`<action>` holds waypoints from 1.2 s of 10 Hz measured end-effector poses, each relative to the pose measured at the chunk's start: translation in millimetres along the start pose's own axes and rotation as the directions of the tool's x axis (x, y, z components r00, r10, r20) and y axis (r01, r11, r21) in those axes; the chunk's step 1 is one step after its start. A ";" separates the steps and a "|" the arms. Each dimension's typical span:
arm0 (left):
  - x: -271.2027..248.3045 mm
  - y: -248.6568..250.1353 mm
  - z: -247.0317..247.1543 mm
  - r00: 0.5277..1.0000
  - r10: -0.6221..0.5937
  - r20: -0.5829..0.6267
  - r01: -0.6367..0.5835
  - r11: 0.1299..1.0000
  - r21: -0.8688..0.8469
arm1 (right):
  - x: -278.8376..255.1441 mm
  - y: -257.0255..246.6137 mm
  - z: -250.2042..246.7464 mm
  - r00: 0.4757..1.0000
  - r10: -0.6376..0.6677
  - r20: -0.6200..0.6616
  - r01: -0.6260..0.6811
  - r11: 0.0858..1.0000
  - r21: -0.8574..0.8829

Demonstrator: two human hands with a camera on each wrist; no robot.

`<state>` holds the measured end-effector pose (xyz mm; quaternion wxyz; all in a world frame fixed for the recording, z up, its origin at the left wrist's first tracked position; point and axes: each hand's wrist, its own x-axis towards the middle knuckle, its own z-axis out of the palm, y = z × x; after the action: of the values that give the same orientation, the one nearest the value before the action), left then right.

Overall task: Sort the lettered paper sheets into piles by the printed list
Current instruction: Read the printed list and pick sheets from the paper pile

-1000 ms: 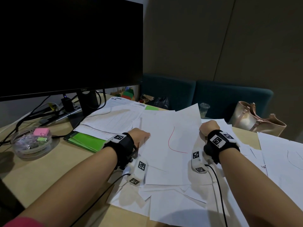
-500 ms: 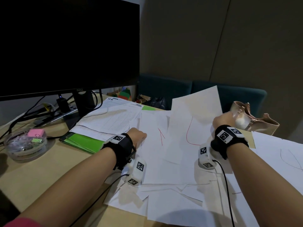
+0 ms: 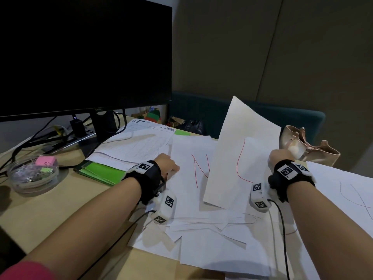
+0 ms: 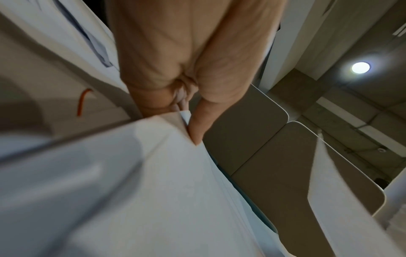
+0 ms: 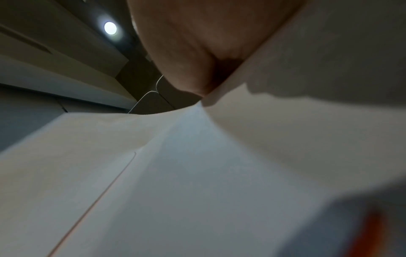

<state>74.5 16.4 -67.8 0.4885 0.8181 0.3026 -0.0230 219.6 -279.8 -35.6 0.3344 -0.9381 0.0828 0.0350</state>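
Observation:
A loose pile of white sheets [image 3: 203, 241] covers the desk in front of me. My right hand [image 3: 279, 156] pinches the right edge of a sheet with a red curved letter [image 3: 232, 158] and holds it tilted up off the pile. In the right wrist view the thumb [image 5: 186, 69] is clamped on that sheet [image 5: 197, 165]. Below it lies a sheet with a red N [image 3: 193, 178]. My left hand [image 3: 168, 164] rests at that sheet's left edge, and its thumb [image 4: 197, 125] and curled fingers pinch a paper corner [image 4: 153, 173]. The printed list [image 3: 139, 146] lies to the left.
A black monitor [image 3: 84, 57] stands at the back left over cables. Green folders [image 3: 101, 172] lie under the list, and a clear bowl of clips [image 3: 34, 174] sits far left. A beige handbag [image 3: 308, 146] is at the back right. More lettered sheets [image 3: 353, 195] lie at the right.
My right hand has raised the red-curve sheet up and to the right, uncovering the red N sheet beneath. My left hand has stayed at the pile's left edge.

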 end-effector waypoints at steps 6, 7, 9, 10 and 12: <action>-10.2 9.1 -3.2 0.997 0.056 -0.056 -0.061 0.994 -0.095 | 6.9 -5.3 2.1 0.992 -0.079 0.095 0.075 0.996 0.044; -8.4 7.2 -0.4 0.998 0.037 -0.045 -0.041 0.994 -0.099 | 5.3 -5.2 4.5 0.995 -0.056 0.086 0.044 0.990 0.137; -2.9 -2.2 -2.2 0.999 -0.032 -0.020 0.028 0.980 -0.195 | -7.4 -6.2 11.7 0.991 -0.035 0.126 0.023 0.995 0.099; 0.0 -6.5 -0.3 0.999 -0.048 0.011 0.050 0.969 -0.242 | -5.8 -7.4 19.6 0.983 -0.003 0.183 0.001 1.000 0.011; -10.0 1.0 1.9 0.999 -0.033 0.042 0.042 0.971 -0.234 | -19.0 -29.1 33.0 0.977 -0.059 0.206 0.063 0.998 -0.012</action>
<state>67.3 9.7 -64.7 0.5870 0.7480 0.3095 -0.0117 205.8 -234.3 -40.7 0.3333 -0.9347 0.0189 0.1221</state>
